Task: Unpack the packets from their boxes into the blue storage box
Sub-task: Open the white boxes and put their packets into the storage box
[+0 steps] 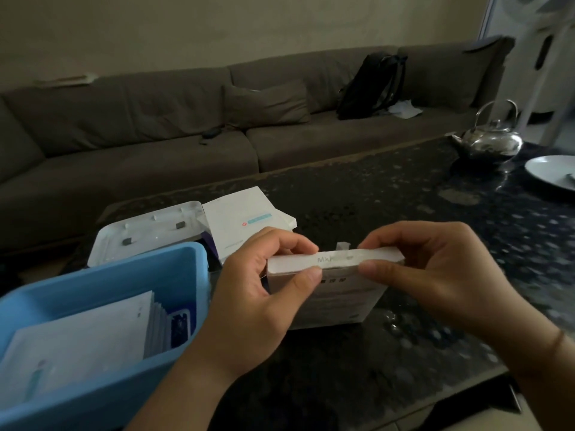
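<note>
White cardboard packet box (329, 293) stands on the dark speckled table (420, 213) at frame centre — left hand (261, 293) and right hand (435, 275) each pinch its top flap between thumb and fingertips. Blue storage box (174, 275) sits at 8 o'clock, holding white packets (81, 343); a second white box (242, 222) lies at 11 o'clock — beside a white lid (146, 237).
</note>
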### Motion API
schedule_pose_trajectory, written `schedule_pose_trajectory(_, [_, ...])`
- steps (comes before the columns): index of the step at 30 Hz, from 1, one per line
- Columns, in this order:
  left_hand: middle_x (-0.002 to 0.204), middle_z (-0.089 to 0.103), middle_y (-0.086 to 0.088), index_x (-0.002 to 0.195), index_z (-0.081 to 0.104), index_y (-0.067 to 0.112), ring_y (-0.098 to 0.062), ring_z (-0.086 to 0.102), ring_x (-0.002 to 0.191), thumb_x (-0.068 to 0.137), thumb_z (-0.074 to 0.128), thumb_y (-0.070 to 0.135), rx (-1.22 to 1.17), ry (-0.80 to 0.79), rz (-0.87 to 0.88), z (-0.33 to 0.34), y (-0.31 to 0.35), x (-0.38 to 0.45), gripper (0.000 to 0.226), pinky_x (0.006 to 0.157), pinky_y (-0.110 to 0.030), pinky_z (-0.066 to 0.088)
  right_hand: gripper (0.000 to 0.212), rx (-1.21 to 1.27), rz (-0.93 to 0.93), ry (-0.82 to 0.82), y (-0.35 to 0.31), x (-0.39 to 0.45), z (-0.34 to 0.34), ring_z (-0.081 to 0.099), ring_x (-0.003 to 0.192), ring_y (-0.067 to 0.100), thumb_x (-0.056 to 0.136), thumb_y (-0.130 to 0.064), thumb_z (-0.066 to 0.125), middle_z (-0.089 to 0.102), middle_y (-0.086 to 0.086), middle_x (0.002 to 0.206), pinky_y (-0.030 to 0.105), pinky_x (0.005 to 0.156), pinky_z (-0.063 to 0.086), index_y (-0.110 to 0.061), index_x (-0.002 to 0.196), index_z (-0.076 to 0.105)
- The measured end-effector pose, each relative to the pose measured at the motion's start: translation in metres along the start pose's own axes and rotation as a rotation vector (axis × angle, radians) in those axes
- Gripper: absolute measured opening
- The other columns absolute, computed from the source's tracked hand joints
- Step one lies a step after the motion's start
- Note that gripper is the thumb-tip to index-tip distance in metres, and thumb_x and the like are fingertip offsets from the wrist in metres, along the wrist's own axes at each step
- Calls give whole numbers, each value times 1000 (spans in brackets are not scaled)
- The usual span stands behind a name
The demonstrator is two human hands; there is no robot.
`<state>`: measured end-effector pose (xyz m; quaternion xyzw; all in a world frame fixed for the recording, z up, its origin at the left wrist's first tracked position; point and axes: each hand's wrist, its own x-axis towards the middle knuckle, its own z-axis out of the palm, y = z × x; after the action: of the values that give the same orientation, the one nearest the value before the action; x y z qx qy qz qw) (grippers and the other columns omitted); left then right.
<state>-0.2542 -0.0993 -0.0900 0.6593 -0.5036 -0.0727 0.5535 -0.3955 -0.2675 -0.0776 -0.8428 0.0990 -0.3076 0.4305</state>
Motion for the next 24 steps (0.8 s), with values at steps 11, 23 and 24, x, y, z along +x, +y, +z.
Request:
schedule_pose_trajectory(11, [104, 58, 20, 104, 58, 32, -1, 55, 108, 94, 53, 37, 337, 97, 156, 8, 2, 0, 13, 78, -13, 51, 20, -272, -237, 96, 11, -1, 11, 61, 91, -9, 83, -39, 66, 63, -23, 92, 0, 66, 45, -27, 99, 67])
schedule_pose_trajectory(23, [77, 62, 17, 86, 62, 26, -6, 61, 79, 96, 55, 39, 184, 291, 106, 12, 3, 2, 18, 60, -9, 43, 48, -23, -58, -98, 9, -5, 4, 67, 98, 1, 71, -55, 71, 67, -23, 109, 21, 77, 57, -42, 116, 59])
schedule_pose_trajectory(24, [76, 62, 19, 86, 63, 25, -5, 61, 78, 96, 55, 40, 168, 299, 88, 13, 2, 2, 19, 60, -8, 43, 52, -48, -44, -79, 9, -6, 4, 67, 97, 1, 71, -57, 71, 65, -25, 110, 23, 76, 59, -44, 119, 57])
